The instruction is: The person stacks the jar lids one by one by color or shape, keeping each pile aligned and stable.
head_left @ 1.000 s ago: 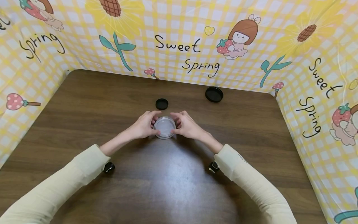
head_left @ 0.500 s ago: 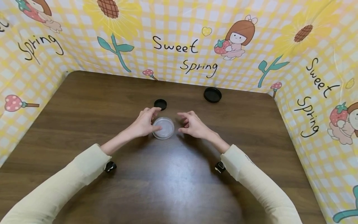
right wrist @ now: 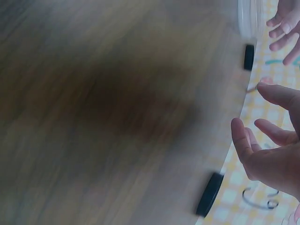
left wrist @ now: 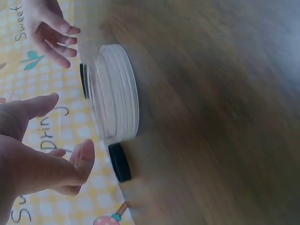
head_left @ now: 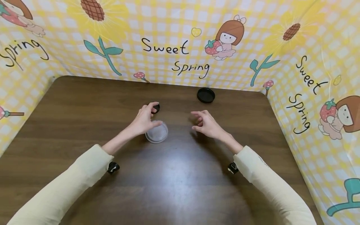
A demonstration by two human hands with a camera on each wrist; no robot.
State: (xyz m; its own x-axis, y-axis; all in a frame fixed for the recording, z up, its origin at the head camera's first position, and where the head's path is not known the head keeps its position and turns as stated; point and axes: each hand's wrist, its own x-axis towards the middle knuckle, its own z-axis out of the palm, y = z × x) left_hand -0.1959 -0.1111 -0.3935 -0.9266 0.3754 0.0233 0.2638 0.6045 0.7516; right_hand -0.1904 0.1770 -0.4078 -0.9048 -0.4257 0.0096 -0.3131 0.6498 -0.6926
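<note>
With the two-handed grip of a second ago released, the clear dish [head_left: 156, 134] is being left on the counter [head_left: 180, 178], while the right hand [head_left: 208, 125] is being drawn well aside and the left hand [head_left: 144, 120] is being kept nearby, its thumb overlapping the dish from above. Both hands are being held loosely wide with nothing gripped, so the dish is being supported by the counter alone; the small lid [head_left: 157, 108], partly hidden, and the big lid [head_left: 206, 96] are being left unheld.

A white shine [head_left: 177, 175] glows on the table [head_left: 92, 100]. My right hand [head_left: 209, 125] makes a soft shadow [head_left: 202, 141]. My right wrist view looks blurry.
</note>
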